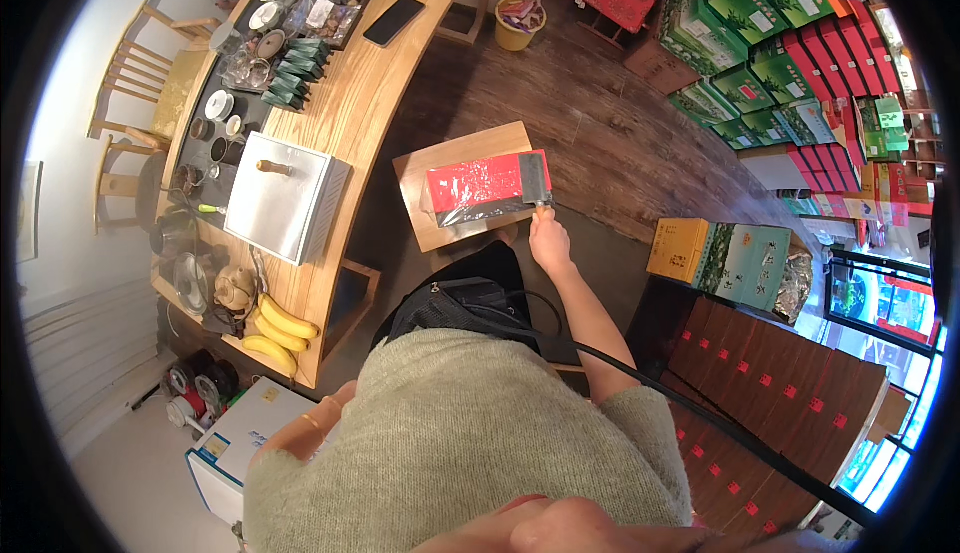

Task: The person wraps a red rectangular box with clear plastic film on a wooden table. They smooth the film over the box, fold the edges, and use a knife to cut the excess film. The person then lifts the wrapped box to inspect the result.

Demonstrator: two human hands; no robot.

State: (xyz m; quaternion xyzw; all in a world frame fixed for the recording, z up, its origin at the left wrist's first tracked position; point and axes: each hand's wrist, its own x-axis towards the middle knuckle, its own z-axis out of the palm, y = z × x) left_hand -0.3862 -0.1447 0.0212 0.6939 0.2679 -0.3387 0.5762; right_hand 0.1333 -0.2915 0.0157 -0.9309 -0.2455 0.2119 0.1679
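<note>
My right hand (550, 242) grips the wooden handle of a flat tool with a dark rectangular metal blade (533, 178), shaped like a cleaver. Its blade overlaps the right end of a flat red box (476, 178) in shiny clear plastic film. Loose film (480, 212) spreads along the box's near edge. Under the box is a light wooden board (420, 167), set at a slant low in front of me. Only a sliver of my left hand (346, 392) shows by my waist, beyond a bracelet; my sweater hides the fingers.
On the wooden table (352, 110) at left stand a metal-topped box with a wooden knob (259, 185), tea ware, a phone (394, 20) and bananas (277, 332). Stacked cartons (750, 50) line the right side. A yellow bin (517, 24) stands on the floor. A black cable (675, 399) crosses my right arm.
</note>
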